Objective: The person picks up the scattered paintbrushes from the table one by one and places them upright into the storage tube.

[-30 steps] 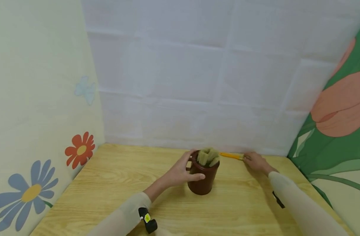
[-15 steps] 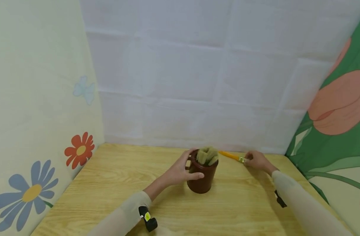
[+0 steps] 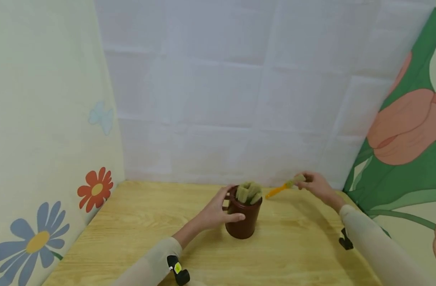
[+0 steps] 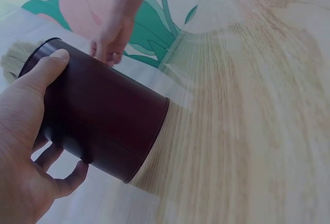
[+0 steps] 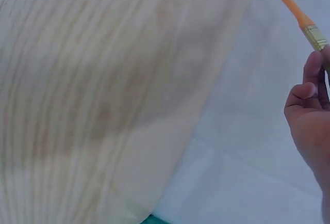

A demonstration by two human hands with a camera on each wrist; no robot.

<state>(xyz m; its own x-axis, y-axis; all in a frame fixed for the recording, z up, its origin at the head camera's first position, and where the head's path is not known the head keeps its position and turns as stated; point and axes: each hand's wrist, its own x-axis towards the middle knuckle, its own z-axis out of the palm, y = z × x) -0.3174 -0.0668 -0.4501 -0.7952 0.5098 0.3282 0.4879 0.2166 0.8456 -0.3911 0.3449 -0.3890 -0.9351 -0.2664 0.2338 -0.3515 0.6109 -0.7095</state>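
Note:
A dark brown cylindrical cup (image 3: pixel 243 220) stands on the table, its side handles toward my left hand (image 3: pixel 214 210). That hand grips the cup near its top, thumb across the front and fingers around the back. Several pale bristle heads (image 3: pixel 249 192) stick up out of the cup's mouth. To the right, my right hand (image 3: pixel 316 186) pinches a paintbrush (image 3: pixel 276 191) by its bristle end. The brush has an orange handle, which slants down and left toward the cup, and a metal ferrule (image 5: pixel 314 37). In the left wrist view the cup (image 4: pixel 98 110) appears tilted.
The wood-grain table (image 3: pixel 161 222) ends at a creased white cloth (image 3: pixel 203 99) behind. A flowered panel (image 3: pixel 50 159) stands on the left, and a green panel with pink tulips (image 3: pixel 411 127) on the right.
My right hand has lifted the paintbrush off the table at the back, and its handle now points down toward the cup. The left hand keeps its hold on the cup.

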